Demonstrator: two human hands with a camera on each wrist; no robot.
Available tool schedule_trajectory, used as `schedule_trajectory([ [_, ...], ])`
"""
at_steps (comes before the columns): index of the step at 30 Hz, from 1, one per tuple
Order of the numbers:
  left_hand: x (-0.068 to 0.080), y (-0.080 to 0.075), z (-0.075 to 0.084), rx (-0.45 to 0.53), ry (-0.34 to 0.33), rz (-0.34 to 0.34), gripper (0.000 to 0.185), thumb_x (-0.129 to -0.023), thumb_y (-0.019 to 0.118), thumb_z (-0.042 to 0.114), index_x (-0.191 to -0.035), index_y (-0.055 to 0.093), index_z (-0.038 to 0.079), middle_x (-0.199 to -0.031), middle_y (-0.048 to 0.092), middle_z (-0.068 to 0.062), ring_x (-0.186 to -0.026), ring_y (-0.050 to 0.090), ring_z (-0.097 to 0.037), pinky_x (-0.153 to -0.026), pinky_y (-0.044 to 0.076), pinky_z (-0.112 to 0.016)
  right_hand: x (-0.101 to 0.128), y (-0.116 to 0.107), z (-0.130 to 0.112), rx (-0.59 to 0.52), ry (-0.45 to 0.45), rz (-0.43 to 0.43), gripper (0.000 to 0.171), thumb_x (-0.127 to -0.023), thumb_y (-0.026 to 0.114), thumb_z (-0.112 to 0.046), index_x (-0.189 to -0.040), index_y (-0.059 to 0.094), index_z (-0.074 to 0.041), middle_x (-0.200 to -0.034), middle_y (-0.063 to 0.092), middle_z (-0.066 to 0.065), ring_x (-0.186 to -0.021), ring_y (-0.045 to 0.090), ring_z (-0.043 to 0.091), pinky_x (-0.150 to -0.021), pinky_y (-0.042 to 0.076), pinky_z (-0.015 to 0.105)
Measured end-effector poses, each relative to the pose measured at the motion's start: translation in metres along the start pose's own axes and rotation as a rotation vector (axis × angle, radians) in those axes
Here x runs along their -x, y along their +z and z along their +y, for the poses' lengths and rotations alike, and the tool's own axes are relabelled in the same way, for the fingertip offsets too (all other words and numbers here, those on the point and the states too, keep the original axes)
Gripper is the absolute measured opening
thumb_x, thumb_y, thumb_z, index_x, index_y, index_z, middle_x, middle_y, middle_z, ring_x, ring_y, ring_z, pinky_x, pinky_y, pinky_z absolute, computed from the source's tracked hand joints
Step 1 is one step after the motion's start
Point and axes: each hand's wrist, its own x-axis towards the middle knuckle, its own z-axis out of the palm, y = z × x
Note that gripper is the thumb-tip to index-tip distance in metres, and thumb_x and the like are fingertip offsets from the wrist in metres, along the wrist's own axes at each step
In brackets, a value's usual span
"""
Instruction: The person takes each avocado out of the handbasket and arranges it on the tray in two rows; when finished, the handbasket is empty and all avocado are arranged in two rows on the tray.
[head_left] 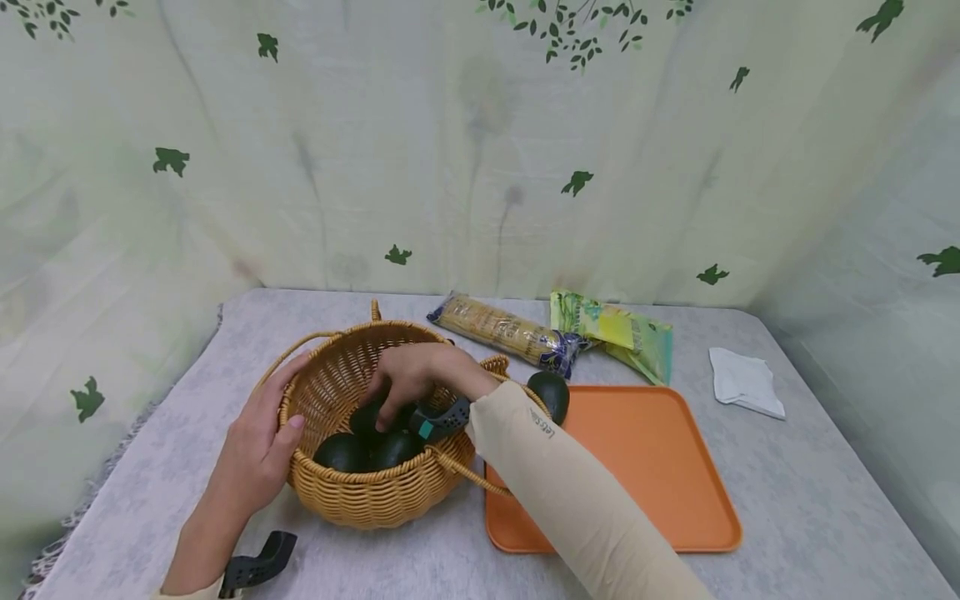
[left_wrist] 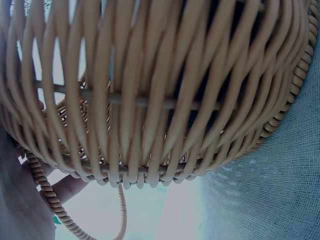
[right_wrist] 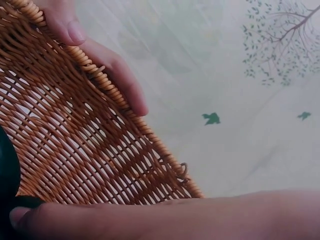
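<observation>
A round wicker basket holds several dark green avocados. My left hand grips the basket's left rim, its thumb and fingers also showing over that rim in the right wrist view. Reaching down inside, my right hand has its fingers and thumb bent round one avocado, partly hidden beneath them. In the right wrist view, a fingertip presses against dark green skin. The woven side of the basket fills most of the left wrist view.
To the right lies an orange tray, with another avocado at its far left corner. Behind are a noodle packet and green-yellow packets. A folded white cloth lies far right. The looped basket handle overhangs the tray side.
</observation>
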Motion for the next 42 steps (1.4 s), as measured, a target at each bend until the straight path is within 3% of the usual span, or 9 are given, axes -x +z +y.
schedule_trajectory([
  [2, 0.0, 0.0, 0.0, 0.0, 0.0, 0.001, 0.066, -0.097, 0.05, 0.014, -0.161, 0.036, 0.019, -0.158, 0.046, -0.009, -0.137, 0.046, -0.039, -0.105, 0.022, -0.003, 0.001, 0.0, -0.001, -0.014, -0.004, 0.031, 0.047, -0.093, 0.076, -0.034, -0.139, 0.068, -0.025, -0.085, 0.068, -0.007, -0.057, 0.039, 0.006, -0.059, 0.039, 0.021],
  [10, 0.001, -0.001, -0.001, -0.012, -0.028, -0.019, 0.066, -0.098, 0.05, 0.016, -0.162, 0.035, 0.021, -0.16, 0.044, -0.009, -0.138, 0.046, -0.042, -0.103, 0.021, -0.002, 0.009, -0.005, -0.007, -0.04, -0.078, 0.109, 0.049, -0.094, 0.076, -0.035, -0.141, 0.065, -0.028, -0.064, 0.051, -0.007, -0.055, 0.027, 0.006, -0.064, 0.037, 0.019],
  [14, 0.001, -0.002, -0.001, -0.014, -0.037, -0.025, 0.065, -0.099, 0.049, 0.017, -0.162, 0.034, 0.022, -0.161, 0.043, -0.008, -0.14, 0.045, -0.042, -0.105, 0.022, -0.005, 0.015, -0.009, -0.009, -0.049, -0.087, 0.143, 0.051, -0.093, 0.075, -0.037, -0.142, 0.064, -0.031, -0.072, 0.055, -0.009, -0.056, 0.028, 0.007, -0.064, 0.037, 0.02],
  [21, 0.001, -0.003, -0.001, -0.016, -0.059, -0.04, 0.065, -0.099, 0.049, 0.019, -0.162, 0.033, 0.024, -0.162, 0.042, -0.007, -0.143, 0.043, -0.042, -0.115, 0.035, -0.044, 0.027, -0.013, -0.009, -0.103, -0.124, 0.181, 0.051, -0.094, 0.074, -0.038, -0.143, 0.062, -0.032, -0.06, 0.052, -0.008, -0.052, 0.031, 0.006, -0.062, 0.038, 0.02],
  [24, 0.001, -0.002, -0.001, -0.013, -0.057, -0.039, 0.064, -0.1, 0.048, 0.018, -0.162, 0.034, 0.023, -0.161, 0.042, -0.008, -0.142, 0.043, -0.042, -0.113, 0.037, -0.051, 0.03, -0.013, -0.007, -0.136, -0.145, 0.196, 0.051, -0.094, 0.074, -0.038, -0.143, 0.063, -0.03, -0.057, 0.049, -0.006, -0.051, 0.03, 0.007, -0.061, 0.038, 0.02],
  [32, 0.002, -0.002, -0.001, -0.006, -0.055, -0.035, 0.065, -0.099, 0.049, 0.017, -0.162, 0.034, 0.025, -0.161, 0.043, -0.008, -0.142, 0.043, -0.042, -0.113, 0.037, -0.05, 0.038, -0.011, -0.006, -0.205, -0.172, 0.219, 0.051, -0.095, 0.074, -0.037, -0.144, 0.062, -0.029, -0.062, 0.054, -0.002, -0.052, 0.034, 0.009, -0.061, 0.04, 0.021],
  [36, 0.002, -0.002, -0.001, 0.0, -0.048, -0.031, 0.065, -0.099, 0.048, 0.017, -0.162, 0.034, 0.024, -0.161, 0.043, -0.008, -0.143, 0.042, -0.042, -0.116, 0.032, -0.031, 0.043, -0.011, -0.005, -0.216, -0.163, 0.234, 0.052, -0.094, 0.074, -0.039, -0.144, 0.061, -0.033, -0.062, 0.053, -0.003, -0.052, 0.032, 0.01, -0.062, 0.04, 0.022],
  [39, 0.001, -0.002, -0.001, 0.002, -0.035, -0.023, 0.064, -0.1, 0.048, 0.016, -0.162, 0.034, 0.023, -0.16, 0.044, -0.008, -0.142, 0.043, -0.042, -0.11, 0.023, -0.011, 0.047, -0.01, -0.004, -0.218, -0.155, 0.253, 0.051, -0.094, 0.074, -0.042, -0.143, 0.062, -0.035, -0.058, 0.044, -0.005, -0.052, 0.031, 0.009, -0.062, 0.04, 0.022],
  [42, 0.001, -0.002, -0.001, -0.001, -0.035, -0.022, 0.064, -0.099, 0.049, 0.017, -0.162, 0.034, 0.023, -0.16, 0.044, -0.009, -0.141, 0.044, -0.042, -0.11, 0.025, -0.012, 0.051, -0.009, -0.004, -0.234, -0.159, 0.268, 0.05, -0.093, 0.075, -0.042, -0.141, 0.064, -0.035, -0.055, 0.038, -0.007, -0.051, 0.029, 0.009, -0.06, 0.04, 0.023],
])
